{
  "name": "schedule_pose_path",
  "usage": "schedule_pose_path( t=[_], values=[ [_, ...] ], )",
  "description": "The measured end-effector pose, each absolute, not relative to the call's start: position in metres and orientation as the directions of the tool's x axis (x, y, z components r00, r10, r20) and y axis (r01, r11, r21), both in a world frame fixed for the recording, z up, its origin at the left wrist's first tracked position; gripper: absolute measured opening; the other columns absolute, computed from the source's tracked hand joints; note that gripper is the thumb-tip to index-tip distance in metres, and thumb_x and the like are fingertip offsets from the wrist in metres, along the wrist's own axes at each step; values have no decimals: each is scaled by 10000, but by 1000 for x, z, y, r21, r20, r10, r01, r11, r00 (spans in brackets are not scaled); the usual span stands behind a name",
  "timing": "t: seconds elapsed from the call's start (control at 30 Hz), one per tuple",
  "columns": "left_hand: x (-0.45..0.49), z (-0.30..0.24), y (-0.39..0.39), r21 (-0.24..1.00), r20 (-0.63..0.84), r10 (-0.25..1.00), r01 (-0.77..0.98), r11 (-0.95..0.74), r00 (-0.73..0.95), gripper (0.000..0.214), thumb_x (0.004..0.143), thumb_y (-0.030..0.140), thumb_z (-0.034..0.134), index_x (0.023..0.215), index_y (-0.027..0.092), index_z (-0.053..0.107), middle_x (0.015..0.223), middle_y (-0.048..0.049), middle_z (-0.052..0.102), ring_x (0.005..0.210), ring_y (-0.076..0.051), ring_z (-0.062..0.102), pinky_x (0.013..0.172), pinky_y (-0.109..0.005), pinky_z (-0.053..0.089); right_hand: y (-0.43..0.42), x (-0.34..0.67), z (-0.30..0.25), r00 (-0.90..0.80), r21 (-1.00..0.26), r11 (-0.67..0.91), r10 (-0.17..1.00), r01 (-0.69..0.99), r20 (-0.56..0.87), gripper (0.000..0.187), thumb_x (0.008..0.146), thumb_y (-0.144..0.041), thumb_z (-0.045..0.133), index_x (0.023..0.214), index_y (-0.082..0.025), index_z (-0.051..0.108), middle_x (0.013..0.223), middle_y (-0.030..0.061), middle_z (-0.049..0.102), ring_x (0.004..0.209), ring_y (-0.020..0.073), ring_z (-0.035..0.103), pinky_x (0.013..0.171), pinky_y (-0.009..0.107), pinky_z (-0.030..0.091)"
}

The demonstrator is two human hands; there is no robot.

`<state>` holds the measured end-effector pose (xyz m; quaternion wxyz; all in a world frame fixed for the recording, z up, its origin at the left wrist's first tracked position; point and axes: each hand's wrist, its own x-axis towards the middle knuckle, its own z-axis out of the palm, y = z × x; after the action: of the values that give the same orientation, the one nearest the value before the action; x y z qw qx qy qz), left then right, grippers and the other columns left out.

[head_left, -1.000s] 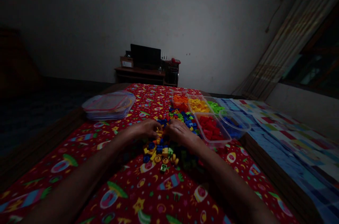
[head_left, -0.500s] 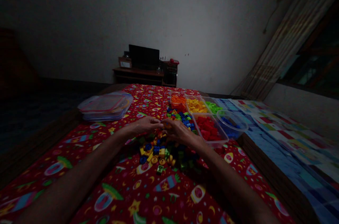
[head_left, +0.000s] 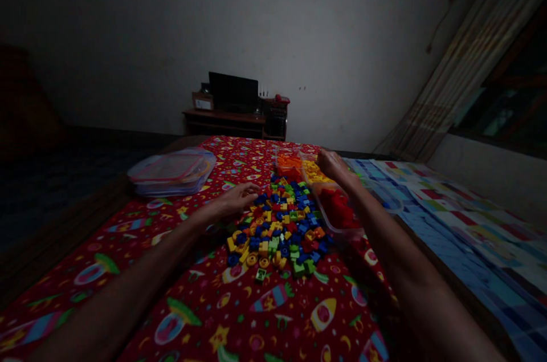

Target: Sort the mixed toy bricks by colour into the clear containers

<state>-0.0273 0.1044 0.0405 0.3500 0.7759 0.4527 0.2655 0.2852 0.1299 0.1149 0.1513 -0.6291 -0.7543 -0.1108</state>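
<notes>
Mixed toy-brick pile [head_left: 282, 225] on red cloth [head_left: 239, 305]. L hand [head_left: 239, 198] loosely open, pile's L edge. R hand [head_left: 334, 166] curled by yellow bricks [head_left: 311, 171], far R of pile; grip can't tell. R forearm hides pt of round tub [head_left: 394, 195], R of pile.

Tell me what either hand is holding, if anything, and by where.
It cannot be told: nothing shows in the left hand; the right hand hides any hold.

Light: dim, the left side quite dark | Far: pale wall [head_left: 342, 37], greyish in shadow; before it, low brown desk [head_left: 224, 118] carrying black screen [head_left: 233, 92] | Left: dark floor [head_left: 98, 159] | Right: long folded curtain [head_left: 450, 80] beside dark window [head_left: 508, 114]
</notes>
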Motion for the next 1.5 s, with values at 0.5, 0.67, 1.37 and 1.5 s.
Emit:
schedule_pose_path(
  t=[0.5,0.67,1.37,1.5],
  values=[
    [-25,25,113,600,281,840,598,-532,465,463,743,317,506,1172,170,598,1246,-108,596,1161,-268,531,966,-400,447,92,219,104,-465,-143,517,838,844,286,208,858,-127,472,859,-112,679,766,63,653,683,123,540,646,222,371],
    [-14,21,108,457,270,809,670,-585,522,398,739,258,498,1091,164,658,1126,-98,686,1066,-266,604,961,-393,449,69,178,66,-558,-50,582,798,812,226,221,866,-126,496,1029,-139,644,975,110,644,903,177,555,795,272,414],
    [-30,41,113,672,380,870,553,-493,314,476,676,457,576,1051,172,642,964,-72,702,864,-245,647,773,-362,515,65,207,65,-323,-197,422,861,885,392,293,884,-192,442,1152,-127,541,810,59,632,748,176,558,716,279,402],
    [-19,34,112,742,305,903,520,-424,302,552,605,512,651,1049,183,640,798,-35,701,750,-234,651,667,-332,513,53,205,55,-485,-61,518,830,853,275,348,849,-75,454,1170,-149,566,1024,115,638,964,201,563,846,302,402]
  ],
)
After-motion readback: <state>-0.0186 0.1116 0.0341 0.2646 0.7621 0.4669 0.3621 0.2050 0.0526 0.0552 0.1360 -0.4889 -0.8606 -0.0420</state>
